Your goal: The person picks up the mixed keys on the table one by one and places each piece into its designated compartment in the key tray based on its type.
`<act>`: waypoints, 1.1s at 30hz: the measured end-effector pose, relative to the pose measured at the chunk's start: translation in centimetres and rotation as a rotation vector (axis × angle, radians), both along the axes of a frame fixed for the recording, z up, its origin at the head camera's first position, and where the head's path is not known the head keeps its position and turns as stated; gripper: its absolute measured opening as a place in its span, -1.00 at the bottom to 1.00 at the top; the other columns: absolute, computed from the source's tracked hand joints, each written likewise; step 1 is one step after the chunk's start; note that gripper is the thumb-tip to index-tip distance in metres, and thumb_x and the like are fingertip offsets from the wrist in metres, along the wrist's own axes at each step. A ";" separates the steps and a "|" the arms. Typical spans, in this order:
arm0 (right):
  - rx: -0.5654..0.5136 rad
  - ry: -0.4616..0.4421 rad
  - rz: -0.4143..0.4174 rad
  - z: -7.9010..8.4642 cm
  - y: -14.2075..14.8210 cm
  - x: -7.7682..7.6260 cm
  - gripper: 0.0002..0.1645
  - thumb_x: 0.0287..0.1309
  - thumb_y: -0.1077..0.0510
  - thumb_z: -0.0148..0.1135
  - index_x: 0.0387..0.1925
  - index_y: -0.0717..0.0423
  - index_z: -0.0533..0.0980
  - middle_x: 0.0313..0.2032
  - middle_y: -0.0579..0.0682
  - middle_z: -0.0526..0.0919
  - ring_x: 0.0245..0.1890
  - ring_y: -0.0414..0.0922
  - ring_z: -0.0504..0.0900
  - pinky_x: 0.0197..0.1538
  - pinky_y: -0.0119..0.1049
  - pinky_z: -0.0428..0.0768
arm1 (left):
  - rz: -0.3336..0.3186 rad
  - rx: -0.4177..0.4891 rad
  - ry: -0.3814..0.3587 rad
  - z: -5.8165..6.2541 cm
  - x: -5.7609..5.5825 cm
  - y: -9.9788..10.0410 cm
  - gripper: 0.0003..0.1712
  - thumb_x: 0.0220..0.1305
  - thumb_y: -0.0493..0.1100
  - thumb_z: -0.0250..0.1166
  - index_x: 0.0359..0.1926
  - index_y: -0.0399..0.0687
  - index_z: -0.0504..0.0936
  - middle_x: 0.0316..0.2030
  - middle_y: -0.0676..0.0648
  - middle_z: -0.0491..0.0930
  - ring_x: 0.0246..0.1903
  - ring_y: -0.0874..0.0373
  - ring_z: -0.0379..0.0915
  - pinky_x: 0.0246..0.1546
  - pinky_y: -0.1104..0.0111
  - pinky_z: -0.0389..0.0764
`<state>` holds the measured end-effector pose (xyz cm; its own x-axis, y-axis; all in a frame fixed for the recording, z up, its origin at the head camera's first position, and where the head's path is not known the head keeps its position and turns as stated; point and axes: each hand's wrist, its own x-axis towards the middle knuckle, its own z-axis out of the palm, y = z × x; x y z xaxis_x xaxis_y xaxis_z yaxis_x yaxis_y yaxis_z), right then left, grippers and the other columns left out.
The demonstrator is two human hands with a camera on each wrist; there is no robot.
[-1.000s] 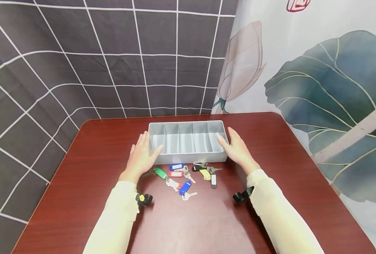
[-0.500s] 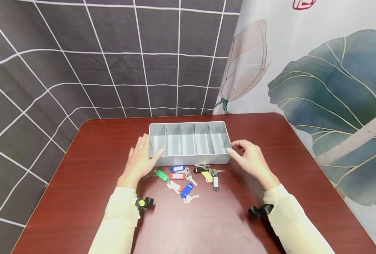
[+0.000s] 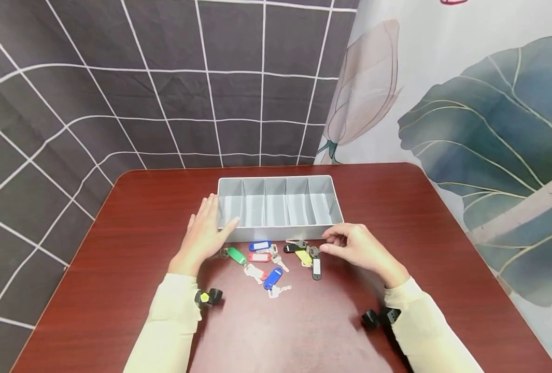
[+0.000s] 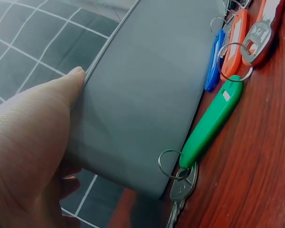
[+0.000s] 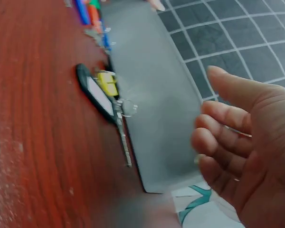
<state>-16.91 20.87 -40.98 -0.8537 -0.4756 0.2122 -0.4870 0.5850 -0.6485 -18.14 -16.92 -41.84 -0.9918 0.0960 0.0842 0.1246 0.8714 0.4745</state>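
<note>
A grey tray (image 3: 280, 234) with a row of compartments stands on the table. My left hand (image 3: 201, 241) rests on its left end, straight fingers along the side and thumb at the front rim. Off the tray's front right corner, my right hand (image 3: 359, 249) has loosely bent fingers and holds nothing. Nearest to it lies a key with a black tag (image 3: 316, 269), beside a yellow tag (image 3: 302, 257) and another black tag (image 3: 293, 248). A green tag (image 4: 211, 123) with its key lies close to my left hand.
More tagged keys lie in front of the tray: a blue tag (image 3: 259, 245), a red tag (image 3: 259, 257) and a lower blue tag (image 3: 273, 278). Behind the dark red table (image 3: 164, 207) hang a checked cloth (image 3: 173, 98) and a leaf-printed cloth (image 3: 490, 129).
My right hand has left the tray's right end, swung outward, then come down and forward of the corner toward the keys. My left hand has stayed at the tray's left end.
</note>
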 end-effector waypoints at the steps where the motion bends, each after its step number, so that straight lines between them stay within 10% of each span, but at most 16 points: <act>1: 0.017 -0.013 0.019 -0.2 -0.1 0.0 -0.71 -0.03 0.01 0.49 -0.30 0.07 0.66 -0.49 -0.29 0.59 -0.48 -0.32 0.54 -0.36 -0.37 0.55 | -0.001 -0.002 -0.001 0.0 0.0 0.1 0.13 0.23 0.51 -0.08 0.49 -0.20 -0.10 0.48 -0.19 -0.11 0.46 -0.09 -0.27 0.31 -0.21 -0.10; 12: 0.209 -0.081 0.133 -1.5 -1.3 -0.4 -0.65 -0.14 -0.12 0.52 -0.38 -0.02 0.62 -0.52 -0.22 0.56 -0.47 -0.29 0.50 -0.35 -0.41 0.51 | 0.006 0.018 -0.004 -0.1 0.1 0.0 0.12 0.24 0.49 -0.07 0.49 -0.22 -0.12 0.48 -0.22 -0.12 0.46 -0.12 -0.26 0.31 -0.22 -0.10; 33: 0.368 -0.041 0.062 -2.7 -2.2 0.5 -0.42 -0.37 -0.26 0.57 -0.53 -0.05 0.41 -0.58 -0.18 0.42 -0.54 -0.28 0.35 -0.42 -0.38 0.36 | 0.002 0.035 -0.004 -0.1 0.0 0.4 0.11 0.25 0.48 -0.06 0.49 -0.22 -0.11 0.48 -0.23 -0.11 0.46 -0.10 -0.28 0.31 -0.20 -0.08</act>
